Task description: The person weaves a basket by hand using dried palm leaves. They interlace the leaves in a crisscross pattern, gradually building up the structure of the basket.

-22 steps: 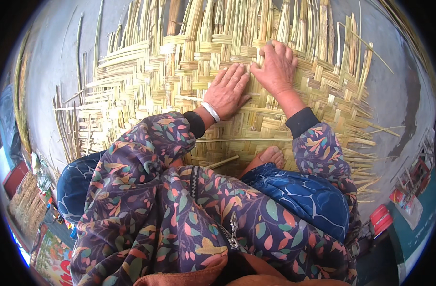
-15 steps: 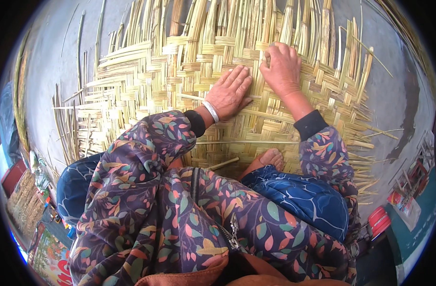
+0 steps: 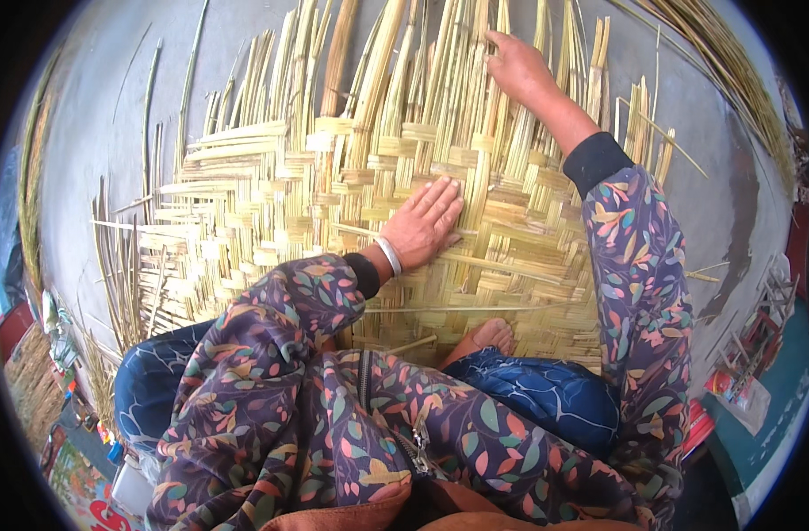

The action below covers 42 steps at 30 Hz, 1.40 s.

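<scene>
Left hand flat, fingers spread, pressing pale woven bamboo-strip mat. Right hand at mat's far edge, pinching loose upright yellow bamboo strips.

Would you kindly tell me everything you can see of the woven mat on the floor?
The mat is woven of flat, pale yellow strips, like split bamboo, crossed over and under. It lies flat on the grey floor, unfinished: loose strip ends fan out along its far and left edges. The left hand presses flat on its woven part, the right hand reaches to the loose far strips, and a bare foot rests on its near edge.
</scene>
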Motion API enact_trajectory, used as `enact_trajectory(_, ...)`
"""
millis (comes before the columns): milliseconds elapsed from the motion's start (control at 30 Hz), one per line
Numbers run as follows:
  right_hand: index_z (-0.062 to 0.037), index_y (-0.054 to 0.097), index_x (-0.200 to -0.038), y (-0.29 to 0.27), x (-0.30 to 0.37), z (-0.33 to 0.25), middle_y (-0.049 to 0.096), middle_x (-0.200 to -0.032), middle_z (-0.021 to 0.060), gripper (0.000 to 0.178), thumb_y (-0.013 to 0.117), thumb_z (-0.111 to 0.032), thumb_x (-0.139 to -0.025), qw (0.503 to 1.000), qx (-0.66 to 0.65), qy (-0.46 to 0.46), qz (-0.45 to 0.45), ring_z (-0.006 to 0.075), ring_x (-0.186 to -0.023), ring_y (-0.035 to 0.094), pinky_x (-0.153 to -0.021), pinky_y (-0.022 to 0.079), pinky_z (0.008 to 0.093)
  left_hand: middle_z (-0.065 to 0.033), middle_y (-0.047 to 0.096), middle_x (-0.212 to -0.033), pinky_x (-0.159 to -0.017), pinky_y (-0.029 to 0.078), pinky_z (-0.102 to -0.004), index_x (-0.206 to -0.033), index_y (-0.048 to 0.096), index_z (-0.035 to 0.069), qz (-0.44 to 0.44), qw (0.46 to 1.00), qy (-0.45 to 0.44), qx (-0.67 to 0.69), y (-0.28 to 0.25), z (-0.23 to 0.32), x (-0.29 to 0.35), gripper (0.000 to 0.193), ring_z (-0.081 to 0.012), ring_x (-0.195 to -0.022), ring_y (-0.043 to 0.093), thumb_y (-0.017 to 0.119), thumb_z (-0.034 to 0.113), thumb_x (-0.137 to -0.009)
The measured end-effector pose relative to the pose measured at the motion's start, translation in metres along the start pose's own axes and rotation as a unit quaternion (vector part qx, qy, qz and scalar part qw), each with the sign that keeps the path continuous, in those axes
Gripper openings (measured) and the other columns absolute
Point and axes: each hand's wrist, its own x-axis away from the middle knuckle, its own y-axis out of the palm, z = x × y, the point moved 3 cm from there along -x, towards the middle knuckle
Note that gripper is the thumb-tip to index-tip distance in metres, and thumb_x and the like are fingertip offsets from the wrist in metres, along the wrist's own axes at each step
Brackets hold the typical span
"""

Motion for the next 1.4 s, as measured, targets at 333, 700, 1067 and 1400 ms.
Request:
enact_trajectory(333,-0.0003,0.051,-0.121,0.018,-0.074,0.032,0.064,-0.075,0.0056,0.047,0.068,-0.021,-0.082,0.942,-0.296,0.157,-0.027,0.0105,-0.063,0.061,-0.053,0.048,0.0234,-0.0205,0.039,-0.141,-0.111,0.027,-0.0463,-0.127,0.048,-0.002,0.041,0.999,-0.002,0.025,-0.013,0.003,-0.001,0.056,-0.0343,-0.135,0.033,0.062,0.033,-0.085)
enact_trajectory(700,-0.0098,0.059,-0.086,-0.041,-0.053,-0.002,0.053,-0.060,-0.0047,0.007,0.066,-0.011,-0.084,0.791,-0.574,0.180,-0.113,0.0044,-0.044,0.044,-0.037,0.032,0.0179,-0.0202,0.040,-0.141,-0.110,0.027,-0.0459,-0.127,0.047,-0.001,0.045,0.999,0.000,0.015,-0.013,0.008,0.001,0.057,-0.0342,-0.135,0.034,0.065,0.030,-0.082)
enact_trajectory(1067,-0.0066,0.061,-0.090,-0.070,-0.024,0.004,0.057,-0.062,0.0023,0.007,0.062,-0.012,-0.085,0.900,-0.401,0.171,0.026,0.0062,-0.044,0.049,-0.037,0.038,0.0243,-0.0197,0.040,-0.140,-0.111,0.027,-0.0450,-0.127,0.048,0.000,0.042,0.999,0.000,0.015,-0.015,0.010,0.002,0.055,-0.0336,-0.135,0.034,0.063,0.030,-0.084)
enact_trajectory(1400,-0.0054,0.060,-0.091,-0.038,-0.016,-0.039,0.058,-0.065,-0.0005,0.019,0.066,-0.021,-0.082,0.849,-0.460,0.177,-0.191,0.0095,-0.048,0.051,-0.044,0.043,0.0240,-0.0201,0.041,-0.139,-0.110,0.027,-0.0451,-0.126,0.049,-0.001,0.047,0.999,-0.009,0.007,-0.016,0.007,0.008,0.049,-0.0334,-0.134,0.036,0.056,0.032,-0.089)
